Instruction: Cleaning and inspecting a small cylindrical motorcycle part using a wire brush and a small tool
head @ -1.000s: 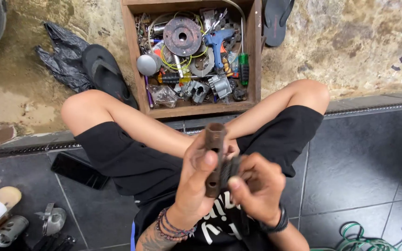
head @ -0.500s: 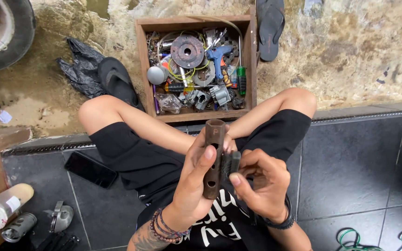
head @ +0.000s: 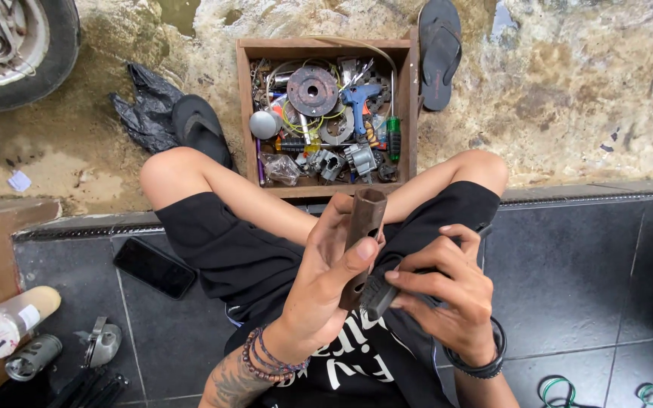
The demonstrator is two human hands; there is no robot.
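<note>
Rusty hexagonal socket tube (head: 362, 230) stands nearly upright over the lap, its open end toward the camera, likely so its bore can be checked. Left hand (head: 323, 283) wraps around its lower half, thumb pressed across the front. Right hand (head: 447, 298) pinches a small dark ribbed part (head: 378, 296) against the tube's base, fingers curled. What that part is stays hard to tell; the hands hide the joint. Beyond the knees sits a wooden box (head: 245, 106) of mixed metal parts.
</note>
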